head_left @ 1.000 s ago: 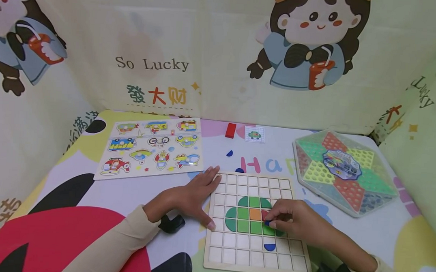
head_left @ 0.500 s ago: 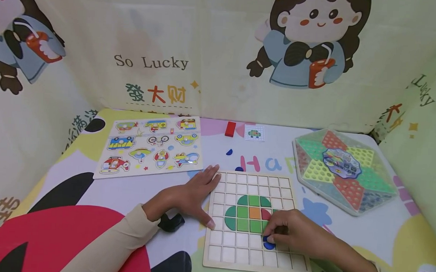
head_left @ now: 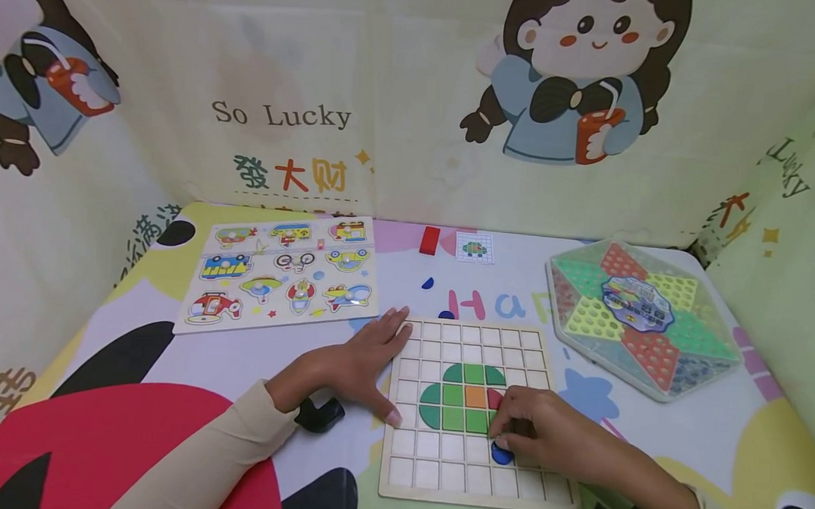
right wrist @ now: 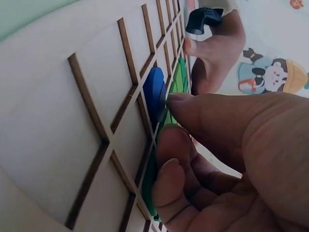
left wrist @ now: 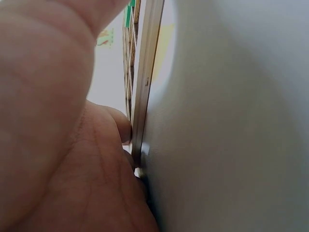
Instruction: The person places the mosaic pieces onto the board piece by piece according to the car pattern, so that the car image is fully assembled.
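Observation:
My left hand [head_left: 365,363] rests along the left edge of the wooden grid board [head_left: 465,501], fingers extended and thumb by the frame. A blue half-round tile [right wrist: 153,89] sits in a lower cell. My right hand [head_left: 543,427] pinches a second blue half-round tile [right wrist: 162,102] against its straight side, the thumb tip at its edge. Fingers partly hide this second tile in the head view. Green tiles [head_left: 453,418], an orange square tile [head_left: 475,396] and a red tile [head_left: 493,399] lie in the middle cells; the right hand covers some cells at the right.
A vehicle puzzle board [head_left: 254,325] lies at the back left. A clear-lidded hexagonal board game [head_left: 637,303] is at the right. Behind the grid are a red block [head_left: 429,240], a small pattern card [head_left: 474,248] and two loose blue tiles, one [head_left: 427,283] farther back.
My right hand has moved down the board with the blue tile, from beside the red tile to the blue tile in the lower cell. The left hand stays put.

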The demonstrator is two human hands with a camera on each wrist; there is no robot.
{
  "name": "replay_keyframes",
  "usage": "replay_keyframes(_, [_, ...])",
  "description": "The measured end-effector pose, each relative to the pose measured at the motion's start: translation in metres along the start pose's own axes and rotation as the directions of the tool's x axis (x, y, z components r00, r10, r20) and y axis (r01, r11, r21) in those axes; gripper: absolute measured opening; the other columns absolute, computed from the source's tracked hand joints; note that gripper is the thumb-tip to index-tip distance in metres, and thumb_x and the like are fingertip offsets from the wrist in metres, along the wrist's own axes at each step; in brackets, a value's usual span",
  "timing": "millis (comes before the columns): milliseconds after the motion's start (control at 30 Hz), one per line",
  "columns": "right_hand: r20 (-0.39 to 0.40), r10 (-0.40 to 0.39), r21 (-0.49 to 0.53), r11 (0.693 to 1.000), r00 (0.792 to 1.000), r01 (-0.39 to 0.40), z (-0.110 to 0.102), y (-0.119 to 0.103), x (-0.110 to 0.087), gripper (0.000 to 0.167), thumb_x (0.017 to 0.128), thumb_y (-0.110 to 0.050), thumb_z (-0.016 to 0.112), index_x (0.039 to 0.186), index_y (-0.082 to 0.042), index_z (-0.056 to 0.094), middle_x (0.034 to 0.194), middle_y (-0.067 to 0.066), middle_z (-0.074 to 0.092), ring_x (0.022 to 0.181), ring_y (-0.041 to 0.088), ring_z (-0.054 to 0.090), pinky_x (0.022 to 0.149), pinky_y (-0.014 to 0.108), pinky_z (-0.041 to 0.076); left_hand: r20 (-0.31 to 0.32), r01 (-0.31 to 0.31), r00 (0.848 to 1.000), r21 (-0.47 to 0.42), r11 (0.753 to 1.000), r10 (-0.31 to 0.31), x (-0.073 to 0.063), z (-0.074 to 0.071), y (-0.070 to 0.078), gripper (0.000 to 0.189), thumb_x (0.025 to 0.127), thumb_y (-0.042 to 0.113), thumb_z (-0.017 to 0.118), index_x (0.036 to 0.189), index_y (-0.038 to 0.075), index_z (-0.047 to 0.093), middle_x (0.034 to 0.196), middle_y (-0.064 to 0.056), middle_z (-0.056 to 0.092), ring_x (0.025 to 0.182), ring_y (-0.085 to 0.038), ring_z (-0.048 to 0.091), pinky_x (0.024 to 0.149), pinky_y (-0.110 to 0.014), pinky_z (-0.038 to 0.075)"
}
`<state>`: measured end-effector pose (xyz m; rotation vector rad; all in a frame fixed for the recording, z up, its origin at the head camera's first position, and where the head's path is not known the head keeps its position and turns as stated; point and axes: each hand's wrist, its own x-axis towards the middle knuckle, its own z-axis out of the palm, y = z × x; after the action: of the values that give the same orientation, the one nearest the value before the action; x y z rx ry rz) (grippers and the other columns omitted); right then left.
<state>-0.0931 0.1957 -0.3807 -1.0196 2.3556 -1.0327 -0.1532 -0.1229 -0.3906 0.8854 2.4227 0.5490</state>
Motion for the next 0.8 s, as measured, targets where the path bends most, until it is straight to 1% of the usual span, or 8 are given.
replay_keyframes(167, [0.037,0.018,-0.001,1.000,0.999,-0.018,-0.002,-0.002,0.000,0.017,0.090,-0.005,0.069,0.090,-0.022,0.074,0.090,-0.016,0.060,0.082,0.002,0.054,0.068,0.023,0.050,0.000,-0.002,1.000,0.000,1.000,0.002,0.000,0.000,0.001,0.123,0.069,0.060,0.079,0.156,0.007,0.011,0.162,-0.006,-0.010,0.146,-0.024,-0.014,0.117,-0.043,-0.001])
replay_keyframes(267, [0.039,0.016,0.008,1.000,0.999,-0.016,-0.003,-0.003,0.000,0.017,0.091,-0.006,0.068,0.091,-0.021,0.074,0.090,-0.016,0.061,0.081,0.003,0.055,0.068,0.023,0.051,-0.001,-0.009,1.000,0.003,1.000,0.009,0.000,0.000,0.000,0.123,0.069,0.059,0.079,0.156,0.006,0.011,0.162,-0.007,-0.010,0.146,-0.024,-0.014,0.117,-0.044,-0.001])
replay_keyframes(433, [-0.006,0.003,0.034,0.999,1.000,-0.003,-0.007,-0.004,0.005,0.015,0.093,-0.007,0.066,0.093,-0.020,0.073,0.089,-0.015,0.062,0.079,0.004,0.055,0.066,0.023,0.051,0.001,-0.008,1.000,0.007,1.000,0.008,0.001,0.001,0.000,0.123,0.069,0.060,0.079,0.156,0.006,0.011,0.162,-0.007,-0.010,0.146,-0.024,-0.014,0.117,-0.043,-0.002])
replay_keyframes(567, [-0.054,-0.012,0.041,0.999,0.998,0.014,-0.010,-0.003,0.015,0.014,0.093,-0.006,0.066,0.094,-0.017,0.073,0.089,-0.013,0.064,0.076,0.005,0.056,0.064,0.024,0.052,0.003,-0.005,1.000,0.010,1.000,0.005,0.001,0.001,0.000,0.123,0.069,0.060,0.079,0.156,0.006,0.011,0.162,-0.006,-0.010,0.146,-0.024,-0.014,0.117,-0.043,-0.002])
replay_keyframes(667, [-0.066,0.000,0.041,0.999,0.998,0.003,-0.012,-0.001,0.024,0.009,0.093,-0.009,0.067,0.095,-0.015,0.073,0.089,-0.011,0.066,0.074,0.006,0.057,0.062,0.024,0.052,0.000,-0.004,1.000,0.007,1.000,0.004,0.001,0.002,-0.001,0.123,0.069,0.060,0.079,0.156,0.007,0.011,0.162,-0.006,-0.010,0.146,-0.024,-0.014,0.117,-0.043,-0.001])
replay_keyframes(800, [-0.087,0.047,-0.007,0.999,0.995,-0.048,-0.018,0.004,0.038,0.006,0.092,-0.012,0.068,0.096,-0.013,0.073,0.089,-0.010,0.066,0.073,0.007,0.055,0.062,0.023,0.050,-0.004,-0.005,1.000,0.007,1.000,0.005,0.001,0.002,-0.002,0.124,0.069,0.061,0.079,0.156,0.007,0.010,0.162,-0.005,-0.011,0.146,-0.023,-0.014,0.117,-0.043,-0.001])
